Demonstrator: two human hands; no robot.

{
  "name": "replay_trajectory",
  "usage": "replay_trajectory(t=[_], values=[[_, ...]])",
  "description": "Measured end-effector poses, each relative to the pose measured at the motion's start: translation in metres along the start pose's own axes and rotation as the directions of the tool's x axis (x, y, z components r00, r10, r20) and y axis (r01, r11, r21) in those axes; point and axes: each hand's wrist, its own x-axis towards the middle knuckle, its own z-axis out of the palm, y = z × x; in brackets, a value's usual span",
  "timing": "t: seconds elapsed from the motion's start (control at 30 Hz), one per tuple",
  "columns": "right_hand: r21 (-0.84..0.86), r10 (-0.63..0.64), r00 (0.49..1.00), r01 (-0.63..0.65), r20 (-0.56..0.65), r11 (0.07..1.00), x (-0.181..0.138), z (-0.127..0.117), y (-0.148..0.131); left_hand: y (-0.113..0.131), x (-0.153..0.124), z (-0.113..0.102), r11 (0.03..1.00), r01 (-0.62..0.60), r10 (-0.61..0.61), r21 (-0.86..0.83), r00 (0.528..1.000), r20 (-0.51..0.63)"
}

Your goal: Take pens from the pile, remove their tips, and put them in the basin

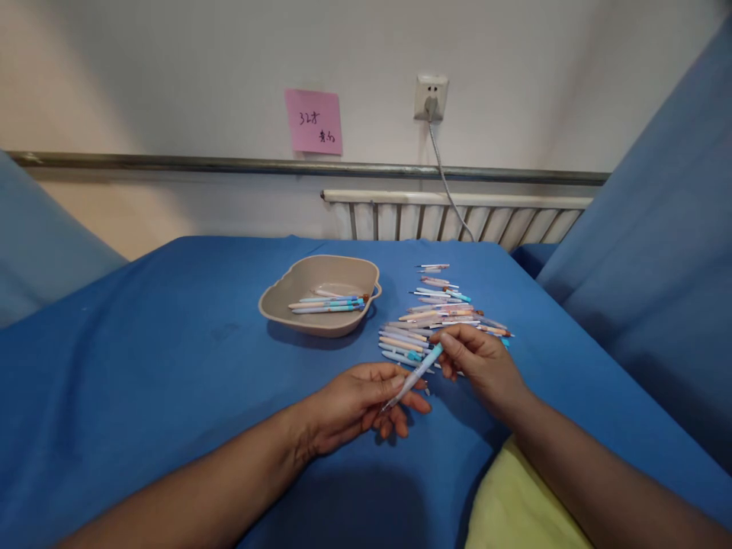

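Both of my hands grip one light blue pen above the blue cloth. My left hand pinches the pen's lower tip end between thumb and fingers. At the upper end, my right hand is closed around it. Just behind my right hand lies a heap of several pastel pens. A beige tray stands further back at the middle, with a few pens lying inside it.
A blue cloth covers the table. Blue fabric rises at the right and left. Behind are a wall rail, a radiator, a socket with a cable and a pink note. Something yellow lies under my right forearm.
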Motion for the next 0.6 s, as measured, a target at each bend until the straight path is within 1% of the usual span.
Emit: replay_trajectory(t=[0.17,0.27,0.47,0.6], values=[[-0.039,0.002,1.0,-0.001,0.011,0.999,-0.0004,0.0012,-0.0008,-0.0011,0.0003,-0.0004,1.0,0.011,-0.011,-0.027,1.0,0.002],[-0.051,0.023,0.999,-0.021,0.038,0.998,0.0002,0.0015,-0.0019,-0.0024,0.0006,0.0003,0.999,0.025,-0.024,-0.042,0.999,0.023],[-0.059,0.036,0.995,-0.031,0.091,0.998,0.0004,0.0016,-0.0009,-0.0039,0.0009,0.0017,0.995,0.047,-0.045,-0.085,0.999,0.026],[-0.032,0.05,0.997,-0.048,0.057,0.998,-0.0008,0.0006,0.0008,-0.0024,0.0015,0.0018,0.993,0.042,-0.039,-0.107,0.999,0.033]])
